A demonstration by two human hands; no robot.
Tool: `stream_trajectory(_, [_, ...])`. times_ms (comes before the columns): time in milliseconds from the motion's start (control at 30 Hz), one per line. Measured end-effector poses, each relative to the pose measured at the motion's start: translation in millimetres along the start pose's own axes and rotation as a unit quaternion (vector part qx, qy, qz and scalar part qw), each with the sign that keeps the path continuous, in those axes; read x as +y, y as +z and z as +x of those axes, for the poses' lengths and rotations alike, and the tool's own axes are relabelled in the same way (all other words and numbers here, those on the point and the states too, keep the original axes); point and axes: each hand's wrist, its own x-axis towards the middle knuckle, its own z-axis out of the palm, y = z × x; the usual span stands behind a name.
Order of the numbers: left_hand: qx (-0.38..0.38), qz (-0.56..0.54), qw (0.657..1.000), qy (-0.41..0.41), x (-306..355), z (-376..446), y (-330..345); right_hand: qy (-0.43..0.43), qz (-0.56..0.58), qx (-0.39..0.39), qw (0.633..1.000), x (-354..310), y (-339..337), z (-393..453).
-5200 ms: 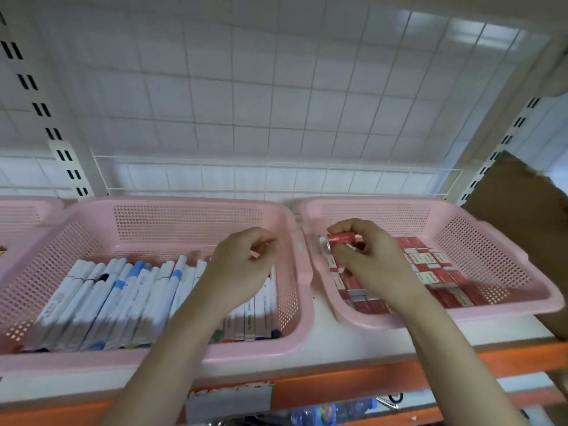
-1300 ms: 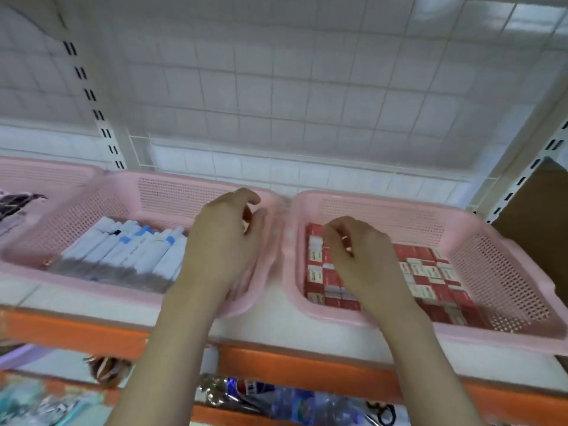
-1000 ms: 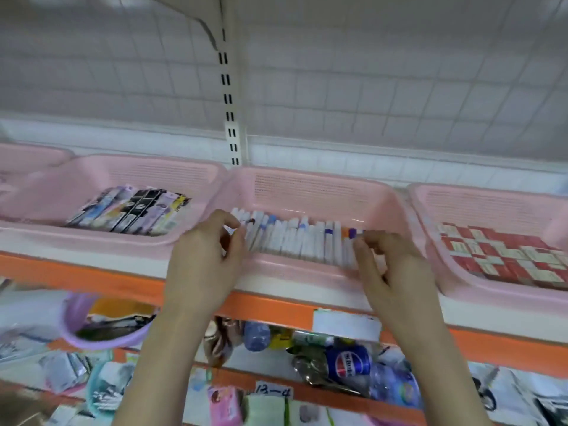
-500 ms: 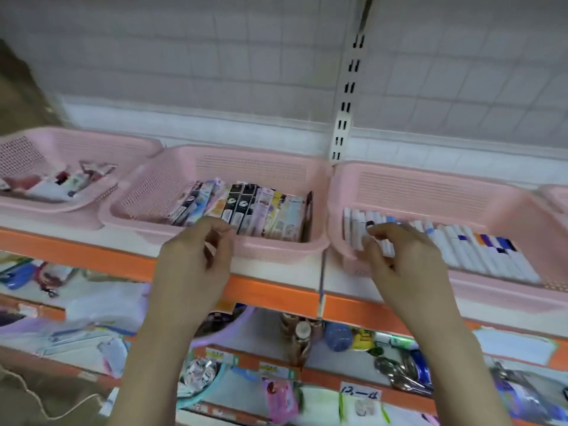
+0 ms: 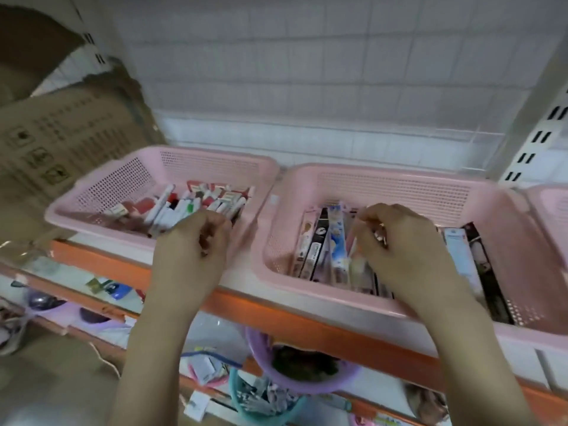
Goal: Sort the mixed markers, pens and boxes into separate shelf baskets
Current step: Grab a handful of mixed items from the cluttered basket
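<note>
Left hand (image 5: 196,241) is curled at the mixed basket (image 5: 101,195) of markers and boxes (image 5: 196,201); right hand (image 5: 396,241) is curled over the flat packs (image 5: 322,241); no grip can be made out.

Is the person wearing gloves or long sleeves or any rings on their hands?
No gloves: the left hand and right hand are both bare. No sleeves show either; both forearms are uncovered as far as the picture reaches. No watch or bracelet shows. The picture is too blurred to tell whether there is a ring.
</note>
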Motion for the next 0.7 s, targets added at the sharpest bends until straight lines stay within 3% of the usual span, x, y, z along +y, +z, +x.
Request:
stream_trajectory(167, [-0.004, 0.012, 1.0, -0.018, -79, 38, -25, 0.007, -0.023, -0.014, 1.0, -59, 44, 24])
stream_trajectory(367, [-0.062, 0.0, 0.998, -0.009, -175, 96, -55, 0.045, -0.021, 0.036, 0.998, -150, 110, 46])
stream_trajectory(533, [-0.21, 0.031, 0.976, -0.048, -234, 138, -65, 0.077, -0.03, 0.013, 0.996, -195, 155, 57])
stream_trajectory(633, [-0.331, 0.143, 0.933, -0.011, -248, 157, -65, 0.112, -0.063, 0.011, 0.992, -204, 168, 64])
stream_trajectory(700, [-0.412, 0.15, 0.899, -0.019, -249, 166, -66, 0.136, -0.089, -0.004, 0.987, -206, 172, 66])
